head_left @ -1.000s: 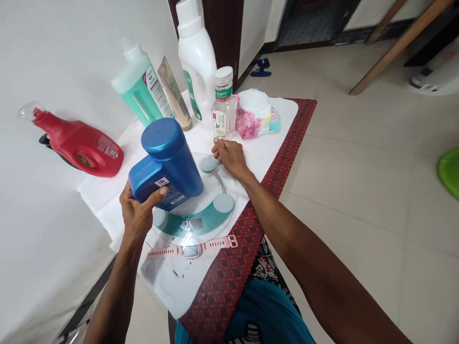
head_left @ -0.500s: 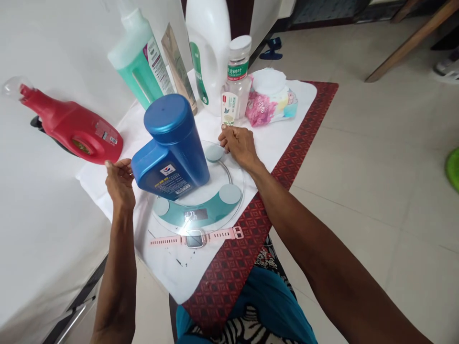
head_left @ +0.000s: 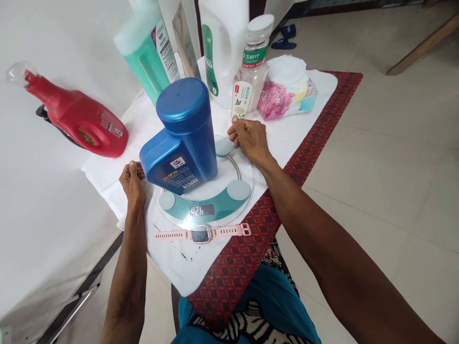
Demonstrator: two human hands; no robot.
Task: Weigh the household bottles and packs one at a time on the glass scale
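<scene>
Tiled floor (head_left: 380, 181); white cloth (head_left: 287, 134) (scale (head_left: 218, 206) atop).

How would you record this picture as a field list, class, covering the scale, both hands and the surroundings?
Scale: clear, round, display lit
On scale: blue bottle, upright, cap on
Left hand: beside the blue bottle, contact unclear
Right hand: near the scale's far right edge, fingers curled
Near side: watch with pink strap, on white cloth
Far left: red bottle
Behind: green bottle, brown tube, white bottle, clear bottle, soft pack
</scene>
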